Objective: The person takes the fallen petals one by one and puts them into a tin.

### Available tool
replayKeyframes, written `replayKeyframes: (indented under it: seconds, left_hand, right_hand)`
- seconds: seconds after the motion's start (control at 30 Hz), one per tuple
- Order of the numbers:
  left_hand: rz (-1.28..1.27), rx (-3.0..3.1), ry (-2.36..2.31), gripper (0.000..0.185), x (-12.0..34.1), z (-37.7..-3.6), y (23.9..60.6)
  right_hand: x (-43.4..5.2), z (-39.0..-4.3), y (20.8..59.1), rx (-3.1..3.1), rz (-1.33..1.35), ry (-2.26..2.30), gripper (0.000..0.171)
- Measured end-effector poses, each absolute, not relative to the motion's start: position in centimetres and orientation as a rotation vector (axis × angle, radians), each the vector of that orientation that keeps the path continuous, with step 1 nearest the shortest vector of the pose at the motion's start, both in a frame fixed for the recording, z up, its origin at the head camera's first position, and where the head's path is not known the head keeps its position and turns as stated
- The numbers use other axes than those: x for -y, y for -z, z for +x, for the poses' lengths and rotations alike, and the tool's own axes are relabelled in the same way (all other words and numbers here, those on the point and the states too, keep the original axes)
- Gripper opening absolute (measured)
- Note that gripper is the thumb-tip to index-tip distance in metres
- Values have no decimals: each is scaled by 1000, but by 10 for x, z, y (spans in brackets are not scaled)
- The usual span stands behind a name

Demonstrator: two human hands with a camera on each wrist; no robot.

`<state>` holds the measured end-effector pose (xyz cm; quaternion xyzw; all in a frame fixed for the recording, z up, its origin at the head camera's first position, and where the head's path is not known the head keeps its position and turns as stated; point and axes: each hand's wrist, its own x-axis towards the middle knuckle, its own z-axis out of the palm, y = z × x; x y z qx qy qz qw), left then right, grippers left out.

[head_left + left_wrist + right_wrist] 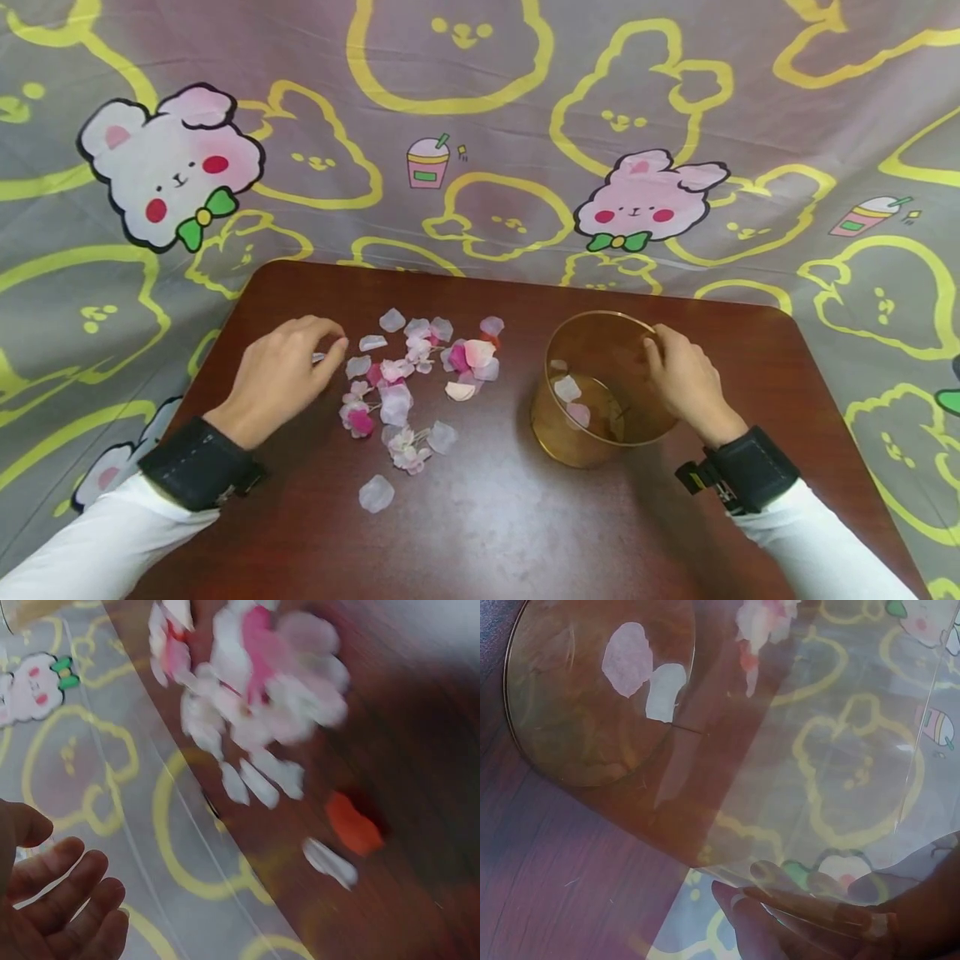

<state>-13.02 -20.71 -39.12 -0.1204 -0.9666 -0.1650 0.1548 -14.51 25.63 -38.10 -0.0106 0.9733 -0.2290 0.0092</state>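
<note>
My left hand [279, 371] is over the left part of the table, fingers bent and relaxed. In the left wrist view its thumb stands apart from the fingertips, with nothing held. A small pale petal [318, 357] shows in the gap beside the thumb. To its right lie scattered artificial petals and small flower heads [395, 403], white, pink and magenta. My right hand [688, 382] grips the rim of a transparent amber bucket [553, 429], thumb and fingers on either side of the wall. Inside, at the bottom, are a white petal [567, 388] and a pink petal [577, 414].
The brown wooden table [495, 533] has rounded far corners. A grey curtain [510, 150] with yellow outlines and cartoon rabbits hangs behind it. A lone white petal [377, 493] lies toward the near side. An orange petal [354, 823] lies on the table in the left wrist view.
</note>
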Motion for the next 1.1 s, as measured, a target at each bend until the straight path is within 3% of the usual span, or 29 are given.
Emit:
replayKeyframes:
  seconds: [0.6,1.1]
  left_hand:
    - [-85,3063,495,28,263,-133,454]
    - [-274,3019,194,21,253,-128,472]
  right_hand:
    - [-257,-146,380,-3047,-28,720,26]
    - [-257,-145,381,-3039,-18,730,29]
